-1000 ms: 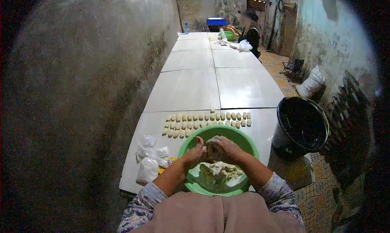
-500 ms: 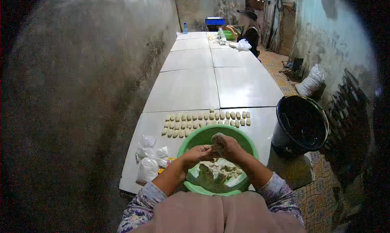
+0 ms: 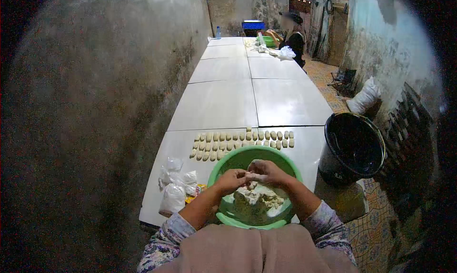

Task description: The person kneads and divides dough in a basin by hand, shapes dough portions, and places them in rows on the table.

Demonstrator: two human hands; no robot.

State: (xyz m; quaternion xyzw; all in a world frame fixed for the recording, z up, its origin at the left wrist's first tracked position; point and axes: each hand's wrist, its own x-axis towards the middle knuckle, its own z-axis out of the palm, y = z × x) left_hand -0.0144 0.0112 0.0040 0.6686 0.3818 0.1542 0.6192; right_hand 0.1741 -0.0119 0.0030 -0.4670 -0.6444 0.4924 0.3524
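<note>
A green basin stands at the near end of the table, with pale, floury dough inside it. Above the dough, my left hand and my right hand meet with curled fingers. A small piece of dough shows between them, partly covered by the fingers. My right hand is dusted with flour. Beyond the basin's far rim lie rows of small oblong dough pieces on the white table.
Plastic bags of white powder and a yellow packet lie left of the basin. A black bucket stands at the right. Along the long white table, a person works at another green basin.
My right hand has lowered slightly and turned, its fingers closing in toward the left. My left hand stays nearly in place. The rows of dough pieces look the same.
</note>
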